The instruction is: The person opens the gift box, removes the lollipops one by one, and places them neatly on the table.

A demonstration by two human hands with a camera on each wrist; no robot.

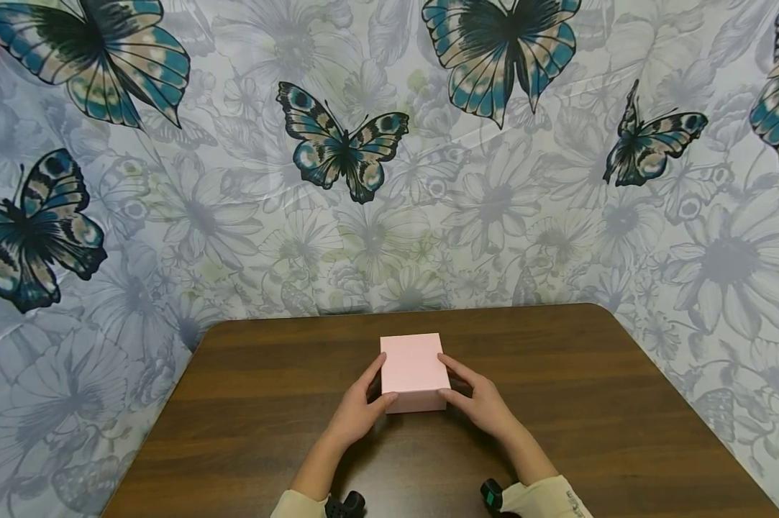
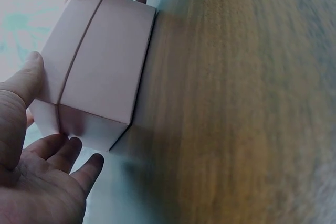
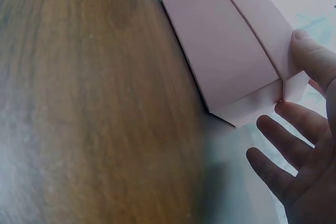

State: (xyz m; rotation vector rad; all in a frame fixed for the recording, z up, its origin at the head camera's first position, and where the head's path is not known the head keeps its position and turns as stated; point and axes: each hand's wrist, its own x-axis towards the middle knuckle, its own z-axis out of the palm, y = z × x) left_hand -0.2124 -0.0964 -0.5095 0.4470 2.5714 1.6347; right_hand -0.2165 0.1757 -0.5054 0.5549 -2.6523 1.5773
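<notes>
Can't see inside or under the pink box [image 1: 413, 363]. Can't make out the lower fingers of left hand [image 1: 355, 416] and right hand [image 1: 485, 409] in head view. Lose near edge of the table [image 1: 266, 403] below head frame, plus most of left sleeve [image 1: 298, 506] and right sleeve [image 1: 541, 498]. Can't read the sleeve lettering [image 1: 575, 503], too small. Get only blurred wood grain [image 3: 105, 119] across much of both wrist views, and a box cropped by the right one's top edge.

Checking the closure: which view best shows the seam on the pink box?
The left wrist view: the seam runs uncut along the pink box. In the right wrist view, its far end meets the frame's top edge; the head view doesn't show it clearly.
</notes>
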